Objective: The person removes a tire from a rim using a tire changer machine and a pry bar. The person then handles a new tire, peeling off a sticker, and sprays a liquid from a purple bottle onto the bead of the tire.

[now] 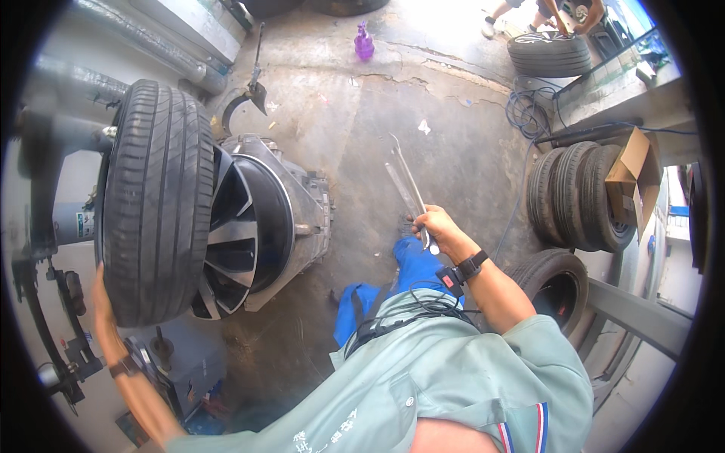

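Observation:
A black car tire (156,204) stands upright at the left, beside a black and silver alloy wheel rim (236,226) on a grey tire machine (313,211). My left hand (104,308) lies against the tire's left sidewall near its lower end. Its fingers look stretched out along the rubber, partly blurred. In my right hand (436,223) are long metal tire irons (408,183), gripped near their lower ends and pointing up and away over the floor. Where the tire meets the rim, the rim's left part is hidden.
Three upright tires (578,189) and an open cardboard box (633,177) stand at the right; another tire (555,287) sits nearer. A purple spray bottle (364,41) is on the far floor. Blue hose (529,113) loops at the right. Another person handles a wheel (550,54) at far right.

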Available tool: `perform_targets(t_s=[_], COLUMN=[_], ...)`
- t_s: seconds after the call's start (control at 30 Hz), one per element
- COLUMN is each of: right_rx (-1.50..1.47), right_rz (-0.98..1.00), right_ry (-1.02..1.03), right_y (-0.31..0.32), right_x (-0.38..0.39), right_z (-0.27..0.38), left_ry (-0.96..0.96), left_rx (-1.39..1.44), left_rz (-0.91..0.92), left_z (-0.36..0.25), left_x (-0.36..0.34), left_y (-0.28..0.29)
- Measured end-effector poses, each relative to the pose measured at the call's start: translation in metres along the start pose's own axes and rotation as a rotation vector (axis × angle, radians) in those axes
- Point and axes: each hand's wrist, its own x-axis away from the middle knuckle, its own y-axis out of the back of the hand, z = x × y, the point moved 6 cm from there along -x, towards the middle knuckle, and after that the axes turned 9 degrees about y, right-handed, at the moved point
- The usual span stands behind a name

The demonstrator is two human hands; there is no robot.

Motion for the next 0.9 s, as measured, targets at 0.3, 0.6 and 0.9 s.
perform_targets(t_s=[0.3, 0.6, 0.9], right_rx=[0.327, 0.191, 0.088], right_rz=[0.252, 0.525, 0.607], right_ry=[-0.098, -0.301, -0.514], right_y=[-0.059, -0.162, -0.185], right_x=[-0.134, -0.305, -0.375], right_z=[0.009, -0.06, -0.078], left_ry=[-0.019, -0.049, 0.352], left_rx=[-0.639, -0.664, -0.923], left_rz=[-0.611, -0.819, -0.866], left_z=[0.035, 0.055, -0.015], left_x=[0.125, 0.169, 0.175], left_y=[-0.1, 0.034, -0.159])
